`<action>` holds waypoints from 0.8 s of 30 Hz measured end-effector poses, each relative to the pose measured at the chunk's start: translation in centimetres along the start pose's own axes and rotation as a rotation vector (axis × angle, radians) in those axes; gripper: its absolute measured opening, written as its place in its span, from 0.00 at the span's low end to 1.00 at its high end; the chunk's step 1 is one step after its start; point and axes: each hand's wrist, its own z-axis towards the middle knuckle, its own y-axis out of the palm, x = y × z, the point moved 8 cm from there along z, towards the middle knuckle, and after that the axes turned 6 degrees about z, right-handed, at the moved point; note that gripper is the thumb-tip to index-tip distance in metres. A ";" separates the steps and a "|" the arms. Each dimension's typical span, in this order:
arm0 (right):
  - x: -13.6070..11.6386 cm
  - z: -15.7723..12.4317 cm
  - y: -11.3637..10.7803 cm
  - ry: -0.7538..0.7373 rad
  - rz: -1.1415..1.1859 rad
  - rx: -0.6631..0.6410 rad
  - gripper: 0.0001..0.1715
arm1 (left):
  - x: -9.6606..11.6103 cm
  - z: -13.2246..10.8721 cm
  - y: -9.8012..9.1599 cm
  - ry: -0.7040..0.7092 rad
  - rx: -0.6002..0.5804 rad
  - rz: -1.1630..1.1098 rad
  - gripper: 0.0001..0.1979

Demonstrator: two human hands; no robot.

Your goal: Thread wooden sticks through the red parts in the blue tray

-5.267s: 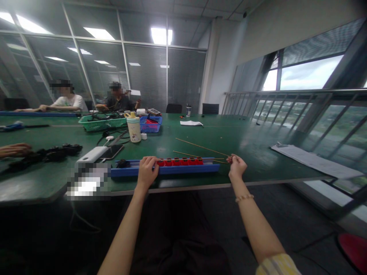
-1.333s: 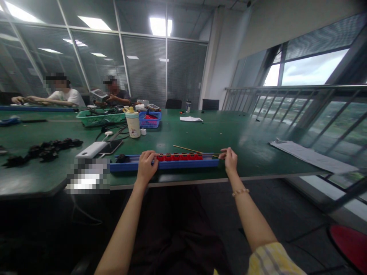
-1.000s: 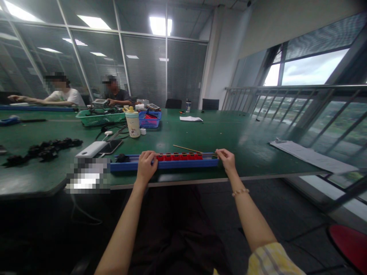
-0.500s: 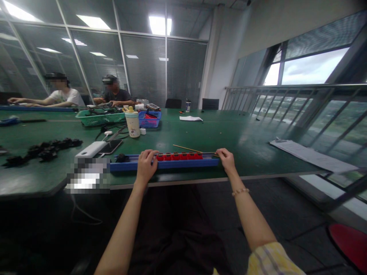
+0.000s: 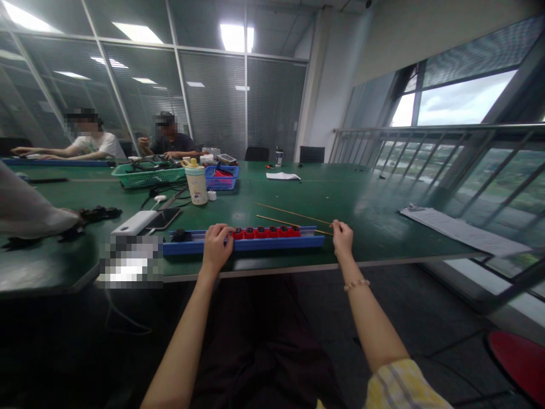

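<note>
Red blocks (image 5: pixel 272 233) run lengthwise in the tray (image 5: pixel 255 245), the left hand (image 5: pixel 218 243) at their left end – fingers gripping or resting, I cannot tell – while the right hand (image 5: pixel 343 237), off their right end, pinches a rod (image 5: pixel 293 213) slanting away leftward behind them

Left hand (image 5: pixel 218 245) hides stretch of blue tray (image 5: pixel 272 245); right hand (image 5: pixel 342 236) covers one end of thin stick (image 5: pixel 293 213); blurred pale shape (image 5: pixel 29 207), cut by left edge, blocks some black parts (image 5: pixel 101 213); red seat (image 5: pixel 517 360) cut by right edge
</note>
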 end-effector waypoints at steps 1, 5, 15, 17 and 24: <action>0.2 0.0 -0.1 0.005 -0.015 0.010 0.39 | 0.0 0.0 0.0 0.000 -0.003 0.000 0.10; 0.2 0.1 0.1 -0.019 -0.105 -0.005 0.36 | -0.1 0.0 0.1 -0.005 -0.014 0.005 0.10; 0.4 0.1 1.0 -0.056 -0.145 -0.072 0.37 | 0.0 0.0 0.2 -0.004 -0.009 0.003 0.10; 0.5 0.1 1.0 -0.056 -0.135 -0.065 0.38 | 0.0 0.0 0.2 -0.003 -0.009 0.004 0.10; 0.9 0.0 0.1 -0.016 -0.050 -0.001 0.38 | 0.0 0.0 0.1 0.001 -0.009 0.000 0.10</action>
